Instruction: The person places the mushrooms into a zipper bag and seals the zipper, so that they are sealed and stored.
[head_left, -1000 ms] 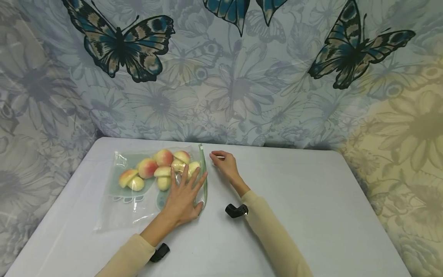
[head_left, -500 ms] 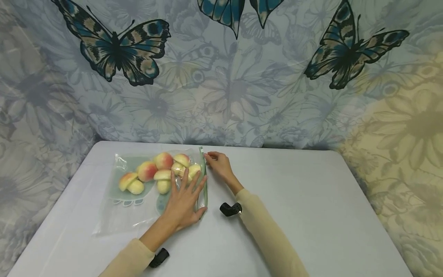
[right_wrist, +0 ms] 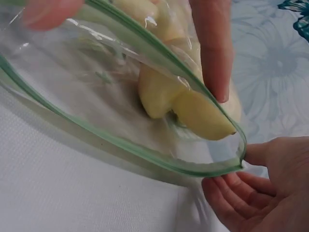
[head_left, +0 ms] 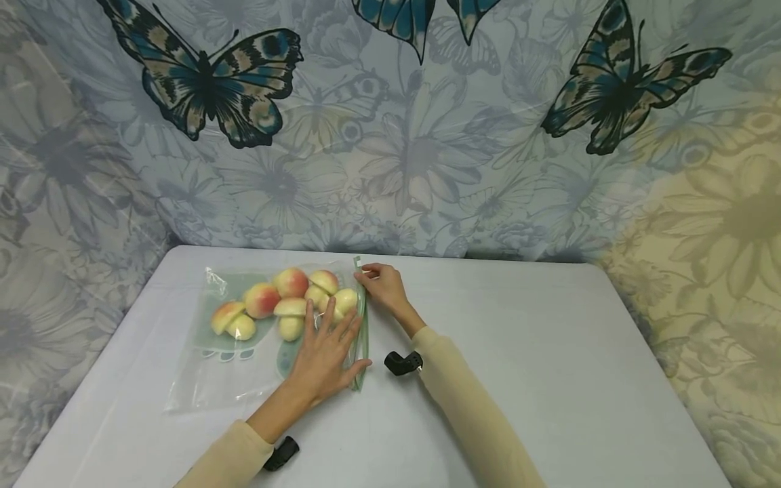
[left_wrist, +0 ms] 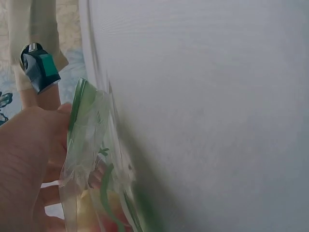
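A clear zip bag (head_left: 213, 386) with a green zip edge lies on the white table. Several yellow-and-red mushroom-shaped pieces (head_left: 261, 300) are inside it. My left hand (head_left: 320, 359) rests on the bag near its mouth, fingers spread and fairly straight. At the far end of the mouth, my right hand (head_left: 384, 288) pinches the corner of the green zip edge between thumb and fingers. In the right wrist view the bag's mouth (right_wrist: 159, 164) gapes, with pale yellow pieces (right_wrist: 203, 116) behind the zip. The left wrist view shows the green zip strip (left_wrist: 79, 106) beside my left hand (left_wrist: 24, 159).
The white table (head_left: 518, 379) extends to the right of the bag. A wall covering with butterflies and flowers (head_left: 415, 156) rises behind the table's far edge. Each wrist carries a small black camera (head_left: 403, 363).
My right hand has moved left to the bag's far corner and now pinches it. The zip edge near my left thumb has shifted and spread slightly. My left hand has stayed on the bag.
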Demonstrator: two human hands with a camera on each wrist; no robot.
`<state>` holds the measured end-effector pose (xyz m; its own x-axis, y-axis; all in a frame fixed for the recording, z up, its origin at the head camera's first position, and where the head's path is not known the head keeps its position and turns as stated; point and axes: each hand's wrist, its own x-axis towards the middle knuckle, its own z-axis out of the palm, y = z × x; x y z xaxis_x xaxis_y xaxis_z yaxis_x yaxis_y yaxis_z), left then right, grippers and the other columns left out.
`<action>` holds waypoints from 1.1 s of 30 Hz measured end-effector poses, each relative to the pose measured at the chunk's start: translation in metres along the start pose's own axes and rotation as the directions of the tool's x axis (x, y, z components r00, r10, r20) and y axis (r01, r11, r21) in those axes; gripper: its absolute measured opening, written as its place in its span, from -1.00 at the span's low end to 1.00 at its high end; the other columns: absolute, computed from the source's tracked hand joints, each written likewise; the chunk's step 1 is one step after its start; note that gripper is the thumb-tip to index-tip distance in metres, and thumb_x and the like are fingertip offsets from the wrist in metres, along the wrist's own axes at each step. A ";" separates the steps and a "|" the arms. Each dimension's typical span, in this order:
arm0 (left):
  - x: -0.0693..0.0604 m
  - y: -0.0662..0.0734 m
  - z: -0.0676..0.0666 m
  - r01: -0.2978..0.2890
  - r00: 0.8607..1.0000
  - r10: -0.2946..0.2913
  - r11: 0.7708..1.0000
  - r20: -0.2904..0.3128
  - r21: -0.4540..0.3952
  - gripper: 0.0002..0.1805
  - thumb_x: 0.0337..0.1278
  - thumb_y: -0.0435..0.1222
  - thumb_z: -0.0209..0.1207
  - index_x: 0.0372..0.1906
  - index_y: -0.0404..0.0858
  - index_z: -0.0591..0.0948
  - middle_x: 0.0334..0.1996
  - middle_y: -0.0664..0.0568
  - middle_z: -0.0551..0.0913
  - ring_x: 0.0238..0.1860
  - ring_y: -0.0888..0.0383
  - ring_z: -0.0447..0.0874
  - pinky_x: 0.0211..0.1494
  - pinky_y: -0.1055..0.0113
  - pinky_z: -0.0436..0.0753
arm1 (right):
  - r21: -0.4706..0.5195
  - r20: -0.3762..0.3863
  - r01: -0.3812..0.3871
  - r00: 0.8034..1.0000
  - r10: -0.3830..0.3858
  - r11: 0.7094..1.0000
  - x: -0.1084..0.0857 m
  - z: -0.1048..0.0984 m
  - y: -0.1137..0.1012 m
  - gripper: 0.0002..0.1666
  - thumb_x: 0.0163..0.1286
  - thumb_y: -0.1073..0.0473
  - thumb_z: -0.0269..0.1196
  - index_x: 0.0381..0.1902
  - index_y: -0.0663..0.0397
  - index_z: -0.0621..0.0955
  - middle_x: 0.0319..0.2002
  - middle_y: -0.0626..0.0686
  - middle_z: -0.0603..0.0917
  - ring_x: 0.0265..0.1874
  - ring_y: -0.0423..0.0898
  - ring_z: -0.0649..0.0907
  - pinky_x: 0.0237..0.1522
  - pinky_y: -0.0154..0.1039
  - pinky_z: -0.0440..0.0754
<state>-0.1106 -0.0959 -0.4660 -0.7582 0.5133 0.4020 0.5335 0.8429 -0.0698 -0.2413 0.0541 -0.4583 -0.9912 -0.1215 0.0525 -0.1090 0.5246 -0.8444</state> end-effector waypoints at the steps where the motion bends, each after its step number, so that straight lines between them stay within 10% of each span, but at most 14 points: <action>1: 0.001 0.000 -0.001 0.000 1.000 0.000 1.000 -0.011 -0.007 -0.22 0.03 0.27 0.20 0.22 -0.21 0.59 0.29 -0.06 0.51 0.40 -0.35 0.21 0.37 -0.39 0.01 | 0.017 -0.001 0.002 1.000 -0.002 1.000 0.001 0.000 0.000 -0.60 0.35 0.13 0.30 0.02 0.31 0.66 -0.20 0.23 0.74 -0.36 0.00 0.75 -0.47 -0.35 0.64; 12: 0.009 -0.011 -0.013 0.035 0.999 -0.038 0.989 -0.018 -0.146 -0.49 0.13 -0.09 0.31 0.14 -0.26 0.62 0.18 -0.12 0.60 0.28 -0.24 0.43 0.28 -0.17 0.36 | 0.118 -0.019 0.031 0.999 -0.029 0.993 0.004 0.001 0.003 -0.68 0.28 0.30 0.33 -0.02 0.35 0.67 -0.27 0.23 0.74 -0.40 0.01 0.77 -0.47 -0.33 0.69; 25: 0.022 -0.038 -0.015 -0.031 0.985 -0.012 0.969 -0.174 -0.245 -0.65 -0.02 -0.38 0.38 -0.03 -0.31 0.70 -0.06 -0.09 0.73 -0.08 -0.03 0.70 0.01 0.10 0.55 | 0.231 -0.010 0.021 1.000 -0.019 0.973 0.006 0.000 0.002 -0.70 0.23 0.42 0.34 -0.05 0.40 0.67 -0.27 0.29 0.73 -0.38 0.08 0.77 -0.39 -0.28 0.72; 33: 0.034 -0.047 -0.024 0.113 0.978 -0.163 0.937 -0.127 -0.332 -0.61 0.03 -0.34 0.36 0.03 -0.31 0.68 -0.25 -0.09 0.76 -0.26 -0.04 0.72 -0.13 0.04 0.60 | 0.252 -0.012 0.009 1.000 -0.006 0.968 0.007 -0.001 0.005 -0.70 0.23 0.41 0.34 -0.06 0.39 0.68 -0.28 0.28 0.73 -0.42 0.02 0.77 -0.39 -0.27 0.72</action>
<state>-0.1522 -0.1220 -0.4276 -0.7814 0.3445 0.5203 0.5384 0.7937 0.2830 -0.2485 0.0564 -0.4617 -0.9913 -0.1147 0.0643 -0.0957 0.2937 -0.9511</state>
